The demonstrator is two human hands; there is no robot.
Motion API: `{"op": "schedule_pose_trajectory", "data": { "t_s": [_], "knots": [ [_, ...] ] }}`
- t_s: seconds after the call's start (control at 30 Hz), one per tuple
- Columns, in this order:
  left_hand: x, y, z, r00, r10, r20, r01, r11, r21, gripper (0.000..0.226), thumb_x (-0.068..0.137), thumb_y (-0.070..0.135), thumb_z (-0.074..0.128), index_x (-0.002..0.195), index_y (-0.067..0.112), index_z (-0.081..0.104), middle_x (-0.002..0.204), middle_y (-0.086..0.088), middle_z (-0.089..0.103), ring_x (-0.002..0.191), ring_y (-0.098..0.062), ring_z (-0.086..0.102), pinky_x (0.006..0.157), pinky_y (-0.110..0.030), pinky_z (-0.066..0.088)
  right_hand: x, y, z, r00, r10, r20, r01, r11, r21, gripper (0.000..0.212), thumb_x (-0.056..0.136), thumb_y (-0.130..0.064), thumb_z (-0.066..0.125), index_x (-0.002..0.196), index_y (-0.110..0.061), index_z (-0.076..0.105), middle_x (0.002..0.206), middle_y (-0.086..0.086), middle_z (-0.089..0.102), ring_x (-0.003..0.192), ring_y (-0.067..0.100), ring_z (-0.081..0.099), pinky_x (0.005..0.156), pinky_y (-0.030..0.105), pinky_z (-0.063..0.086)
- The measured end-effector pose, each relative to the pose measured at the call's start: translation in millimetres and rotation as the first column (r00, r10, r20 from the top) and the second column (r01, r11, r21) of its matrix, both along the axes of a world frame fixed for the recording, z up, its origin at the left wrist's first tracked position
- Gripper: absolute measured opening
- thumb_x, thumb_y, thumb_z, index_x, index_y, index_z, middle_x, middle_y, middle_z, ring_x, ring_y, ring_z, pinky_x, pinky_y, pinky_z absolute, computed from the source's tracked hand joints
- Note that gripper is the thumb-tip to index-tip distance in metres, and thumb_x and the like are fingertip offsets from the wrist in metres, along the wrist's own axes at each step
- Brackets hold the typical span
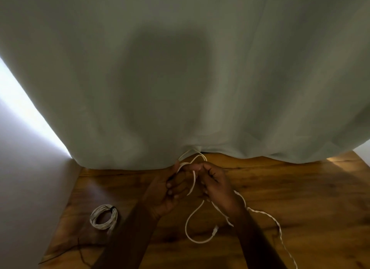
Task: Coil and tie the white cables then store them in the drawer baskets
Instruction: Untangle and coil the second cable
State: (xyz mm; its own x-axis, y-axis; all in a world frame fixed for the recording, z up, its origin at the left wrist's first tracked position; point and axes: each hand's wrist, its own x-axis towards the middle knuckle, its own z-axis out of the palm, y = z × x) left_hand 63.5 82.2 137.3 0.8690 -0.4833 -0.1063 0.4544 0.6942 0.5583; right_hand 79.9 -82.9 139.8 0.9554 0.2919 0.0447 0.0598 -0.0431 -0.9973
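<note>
Mid-coil; both hands raised over table [300, 188], near curtain [180, 78]; left hand [170, 190] curled round cable [193, 180] loops, long axis running away from body; right hand [217, 182] pinching same cable, feeding; slack trailing right and down, plug end [215, 229] resting below hands; tied coil [103, 216] lying left, well apart; no drawer baskets visible.

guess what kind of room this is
Likely a home room by a window: a grey curtain hangs over a wooden table, daylight at its edge.
</note>
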Motion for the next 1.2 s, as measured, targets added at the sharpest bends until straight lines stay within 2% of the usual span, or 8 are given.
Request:
{"op": "schedule_pose_trajectory", "data": {
  "t_s": [0.07,0.2,0.27,0.37,0.47,0.6,0.9,1.2],
  "knots": [
    [-3.6,-0.7,0.1,1.0,0.017,0.013,-0.017,1.0,0.02,0.065,0.092,0.031,0.063,0.133,-0.016,0.045,0.044,0.007,0.034,0.035,-0.002,0.031,0.04,-0.018,0.032,-3.4,-2.8,-3.0,1.0,0.011,0.012,-0.01,0.996,-0.088,0.031,0.107,-0.025,0.043,0.107,-0.028,0.074,0.059,0.022,0.052,0.041,0.018,0.041,0.041,0.024,0.033],
    [-10.0,-3.5,0.5,0.998,0.061,0.012,-0.061,0.996,0.061,0.052,0.099,0.027,0.044,0.134,-0.013,0.048,0.048,0.006,0.042,0.036,-0.003,0.038,0.042,-0.017,0.039,-6.2,-8.5,-0.5,0.988,0.082,0.127,-0.023,0.914,-0.405,0.025,0.106,-0.022,0.044,0.106,-0.035,0.065,0.061,-0.015,0.061,0.051,0.003,0.056,0.048,0.016,0.04],
    [-11.0,-6.8,3.2,0.995,0.097,0.023,-0.098,0.994,0.045,0.054,0.097,0.026,0.052,0.134,-0.013,0.047,0.056,0.002,0.05,0.04,-0.004,0.045,0.044,-0.018,0.043,-8.5,-10.2,2.0,0.974,0.154,0.164,-0.037,0.828,-0.559,0.026,0.104,-0.015,0.047,0.118,-0.031,0.063,0.066,-0.022,0.059,0.065,-0.007,0.06,0.058,0.009,0.039],
    [-11.3,-11.3,8.3,0.99,0.143,0.015,-0.143,0.99,-0.018,0.073,0.078,0.024,0.081,0.131,-0.015,0.049,0.073,-0.007,0.066,0.052,-0.01,0.059,0.051,-0.021,0.05,-12.5,-9.4,2.8,0.956,0.232,0.182,-0.043,0.721,-0.692,0.025,0.101,-0.014,0.051,0.121,-0.024,0.061,0.07,-0.025,0.049,0.063,-0.008,0.052,0.058,0.009,0.034],
    [-10.6,-15.5,9.5,0.984,0.179,0.022,-0.178,0.983,-0.036,0.075,0.074,0.025,0.084,0.129,-0.014,0.051,0.089,-0.013,0.072,0.069,-0.015,0.068,0.059,-0.024,0.055,-15.0,-8.8,1.1,0.946,0.248,0.208,-0.015,0.674,-0.738,0.014,0.103,-0.023,0.049,0.113,-0.025,0.059,0.072,-0.017,0.053,0.064,-0.001,0.053,0.059,0.017,0.038],
    [-8.0,-17.3,16.2,0.971,0.236,-0.04,-0.24,0.957,-0.166,0.044,0.097,0.015,0.048,0.133,-0.009,0.05,0.139,-0.025,0.053,0.116,-0.028,0.064,0.085,-0.033,0.059,-20.2,-13.4,-4.1,0.936,0.28,0.212,-0.002,0.608,-0.794,0.018,0.104,-0.032,0.046,0.11,-0.026,0.061,0.085,-0.007,0.065,0.073,0.008,0.061,0.067,0.034,0.054],
    [-4.7,-34.8,14.9,0.891,0.45,-0.053,-0.45,0.893,0.028,0.048,0.089,0.012,0.053,0.136,0.001,0.049,0.139,-0.012,0.057,0.126,-0.039,0.055,0.102,-0.056,0.043,-45.4,-16.5,2.2,0.915,0.333,0.227,-0.026,0.609,-0.793,0.022,0.105,-0.041,0.041,0.1,-0.03,0.06,0.079,-0.015,0.053,0.071,0.002,0.053,0.059,0.022,0.038],
    [-22.1,-30.6,3.3,0.916,0.306,0.259,-0.393,0.811,0.434,0.033,0.102,0.01,0.042,0.129,-0.003,0.056,0.13,-0.014,0.064,0.121,-0.029,0.061,0.103,-0.043,0.049,-58.6,-32.8,23.9,0.903,0.387,0.186,-0.135,0.668,-0.732,0.012,0.092,-0.022,0.064,0.098,-0.031,0.072,0.087,-0.021,0.065,0.08,-0.006,0.06,0.064,0.009,0.039]
  ]
}}
